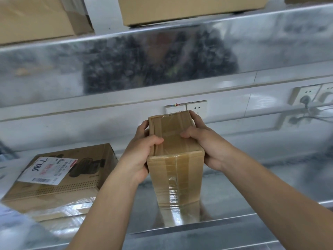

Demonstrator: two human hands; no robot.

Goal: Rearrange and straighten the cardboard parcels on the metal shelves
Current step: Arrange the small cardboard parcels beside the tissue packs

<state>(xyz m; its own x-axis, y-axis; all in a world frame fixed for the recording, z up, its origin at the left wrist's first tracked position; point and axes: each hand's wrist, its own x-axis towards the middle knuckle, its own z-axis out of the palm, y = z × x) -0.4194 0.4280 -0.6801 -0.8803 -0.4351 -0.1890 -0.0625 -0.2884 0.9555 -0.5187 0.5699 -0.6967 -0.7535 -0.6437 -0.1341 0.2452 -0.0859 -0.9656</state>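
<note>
A tall, narrow cardboard parcel (175, 170) wrapped in clear tape stands upright on the shiny metal shelf (261, 188), in the middle of the view. My left hand (142, 152) grips its left side, thumb curled over the top face. My right hand (201, 141) grips its right side, thumb on top and fingers round the far edge. To the left, a flat printed cardboard parcel (59, 177) with a white shipping label lies on the same shelf, set at a slight angle.
The shelf above (162, 56) has a reflective metal front and carries two large cardboard boxes (36, 17) (189, 9). Wall sockets (196, 107) sit behind the parcel; another socket (304, 96) with a plugged cable is at the right.
</note>
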